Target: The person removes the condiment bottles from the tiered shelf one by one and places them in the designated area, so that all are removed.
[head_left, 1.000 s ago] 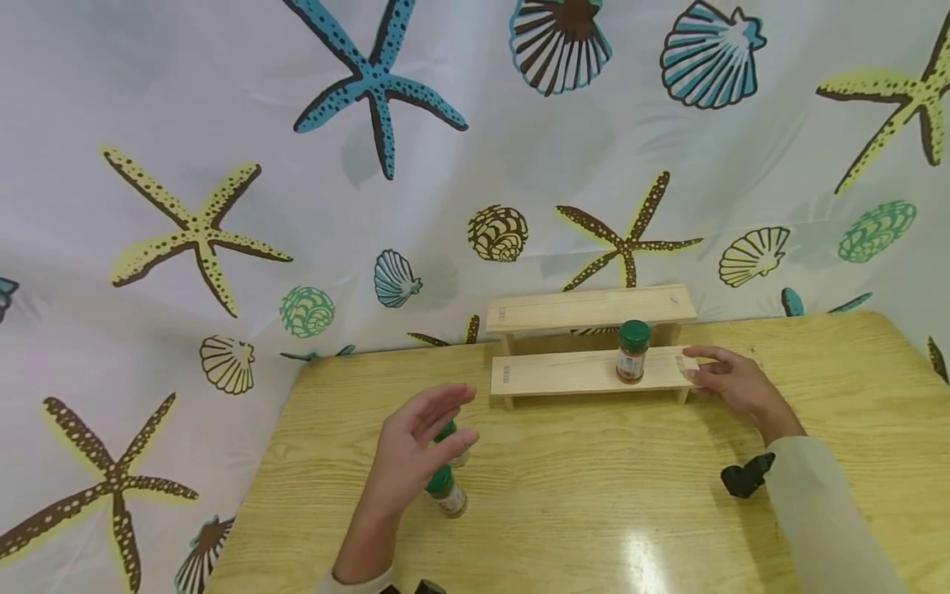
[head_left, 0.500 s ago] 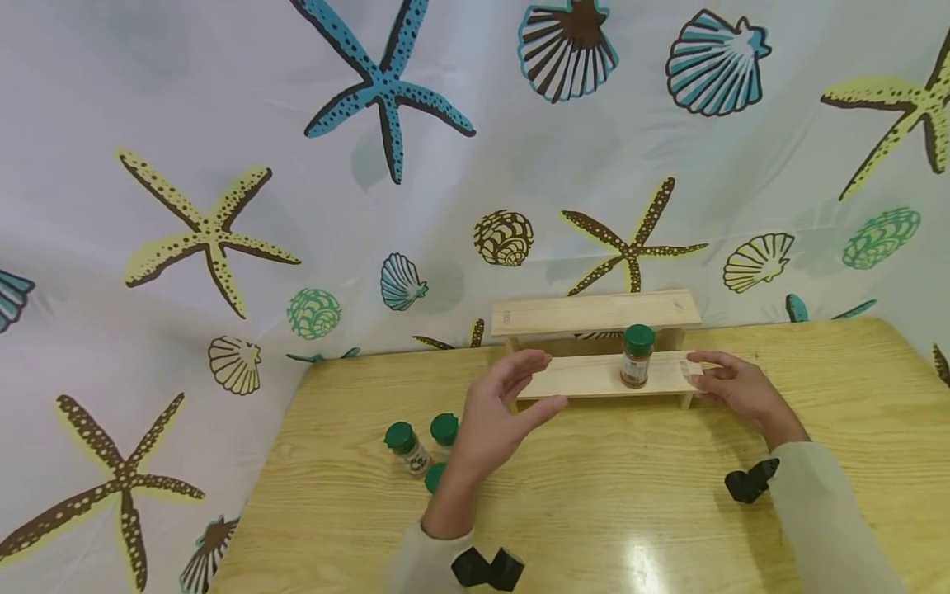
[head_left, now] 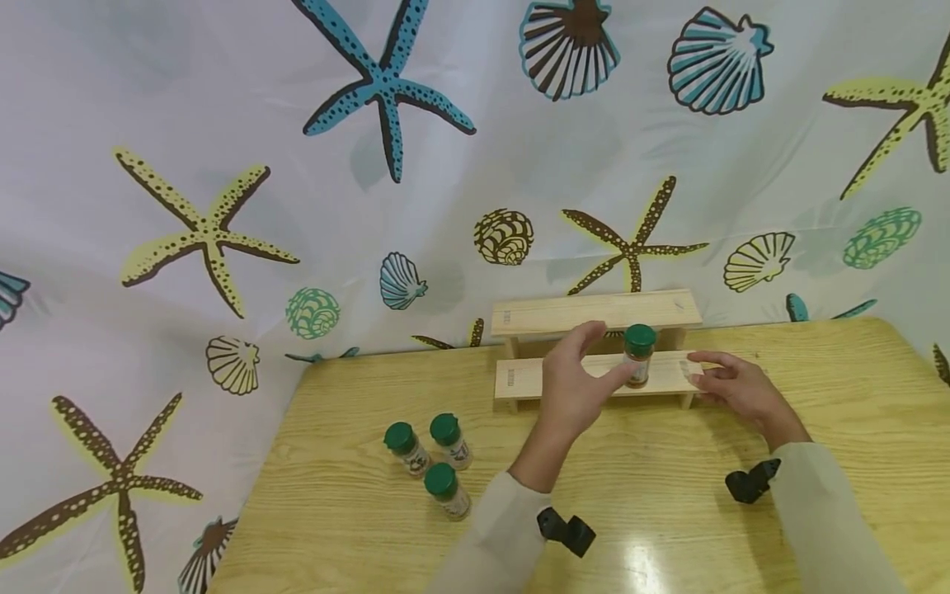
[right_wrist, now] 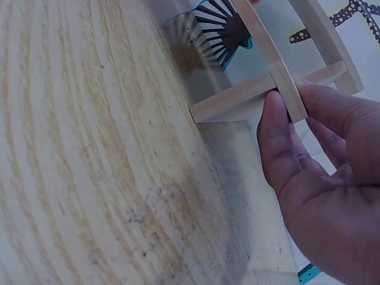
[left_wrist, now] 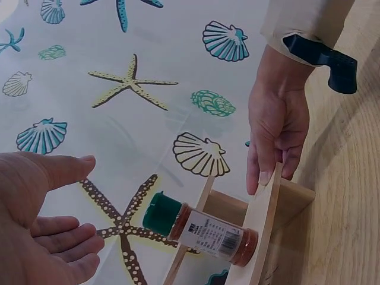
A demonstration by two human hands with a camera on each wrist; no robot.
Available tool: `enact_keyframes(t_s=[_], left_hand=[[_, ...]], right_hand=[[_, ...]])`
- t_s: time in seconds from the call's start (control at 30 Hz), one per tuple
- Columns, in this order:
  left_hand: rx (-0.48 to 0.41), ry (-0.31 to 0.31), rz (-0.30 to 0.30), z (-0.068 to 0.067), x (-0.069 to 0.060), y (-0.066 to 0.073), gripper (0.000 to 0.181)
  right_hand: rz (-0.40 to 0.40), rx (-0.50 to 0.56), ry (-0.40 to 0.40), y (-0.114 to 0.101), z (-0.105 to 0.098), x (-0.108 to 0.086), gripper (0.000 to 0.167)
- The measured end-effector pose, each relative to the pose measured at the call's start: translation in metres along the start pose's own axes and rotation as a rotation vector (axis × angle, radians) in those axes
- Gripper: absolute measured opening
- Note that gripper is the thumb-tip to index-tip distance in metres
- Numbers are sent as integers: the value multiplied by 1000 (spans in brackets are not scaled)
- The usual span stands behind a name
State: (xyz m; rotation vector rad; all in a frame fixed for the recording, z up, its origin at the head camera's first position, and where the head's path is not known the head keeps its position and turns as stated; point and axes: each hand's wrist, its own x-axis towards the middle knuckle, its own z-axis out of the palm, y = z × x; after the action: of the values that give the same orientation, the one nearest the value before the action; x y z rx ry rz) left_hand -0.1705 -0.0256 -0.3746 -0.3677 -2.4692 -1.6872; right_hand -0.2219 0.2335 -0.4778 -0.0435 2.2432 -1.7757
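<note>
A green-capped spice jar (head_left: 637, 356) with reddish contents stands upright on the lower step of a two-step wooden rack (head_left: 523, 379). My left hand (head_left: 575, 386) is just left of it, thumb and fingers spread; the left wrist view shows a gap between this hand (left_wrist: 44, 219) and the jar (left_wrist: 208, 233). In the head view the thumb overlaps the jar. At the lower step's right end, my right hand (head_left: 735, 386) pinches the board. Up close in the right wrist view, thumb and fingers of that hand (right_wrist: 326, 154) sit on either face of the board's edge (right_wrist: 285, 89).
Three more green-capped spice jars stand grouped on the wooden table (head_left: 341, 528) at left: one at the left (head_left: 408, 450), one behind (head_left: 451, 441), one in front (head_left: 448, 490). Behind the rack hangs a white cloth (head_left: 460, 198) printed with starfish and shells.
My left hand has moved right, from above the grouped jars on the table to beside the jar on the rack. The right hand has stayed at the rack's end.
</note>
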Motion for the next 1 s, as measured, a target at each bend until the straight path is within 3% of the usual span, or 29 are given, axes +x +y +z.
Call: enact_keyframes(t_s=[0.17,0.37,0.63,0.77,1.0], left_hand=[[4,22,-62,17,15,-5,62],[7,14,-143,32,30,-24,68],[5,-9,-212,50,40,-50,54],[-25,-23,-223,58,41,-56,50],[6,-51,-158,65,38,-57,40]], right_hand=[[8,-18,2,0,1,0,65],[19,-53,0,0,0,1,64],[14,-59,-1,1,-2,-2,63],[18,-63,4,1,-2,-2,64],[24,-87,12,2,-3,0,63]])
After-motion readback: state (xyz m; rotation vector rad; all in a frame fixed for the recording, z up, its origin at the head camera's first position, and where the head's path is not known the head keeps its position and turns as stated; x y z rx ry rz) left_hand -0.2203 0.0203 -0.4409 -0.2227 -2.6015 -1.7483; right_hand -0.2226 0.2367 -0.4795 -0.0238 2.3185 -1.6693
